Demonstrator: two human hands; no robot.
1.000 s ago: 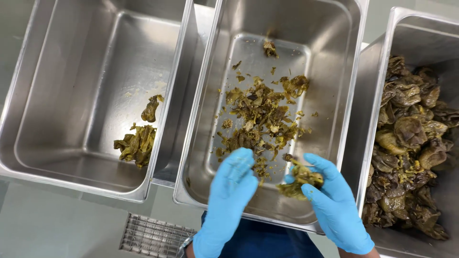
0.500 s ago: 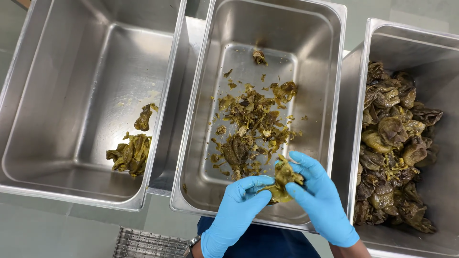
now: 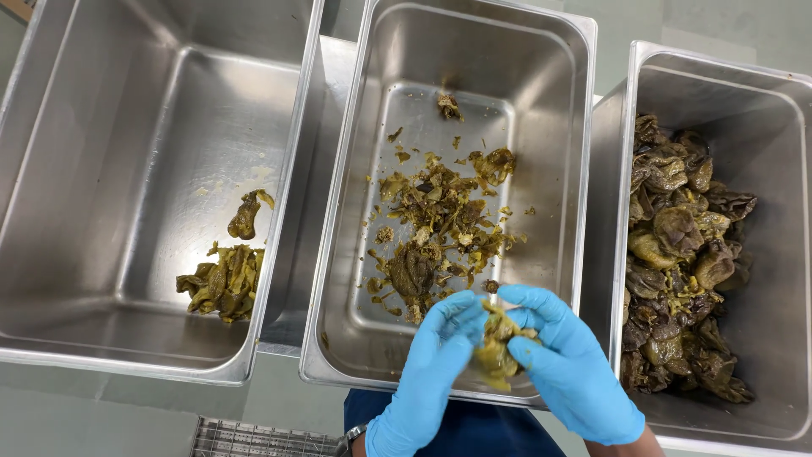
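Working the olive-green cooked pepper piece [image 3: 495, 349] apart goes best, I judge, with small pinching pulls kept low over the middle steel pan [image 3: 565, 254], so loose bits drop onto the scrap pile [image 3: 440, 233] inside it; the left hand [image 3: 431, 381] curls closed on the piece's left side, fingers bent around it; the right hand [image 3: 567, 364] pinches its right side, thumb and fingertips tight; the piece hangs between both gloves, above the middle pan's near rim

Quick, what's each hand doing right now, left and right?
Left hand: closed on the olive-green soft piece, over the middle steel pan.
Right hand: also closed on that same piece, fingers pinching its top.
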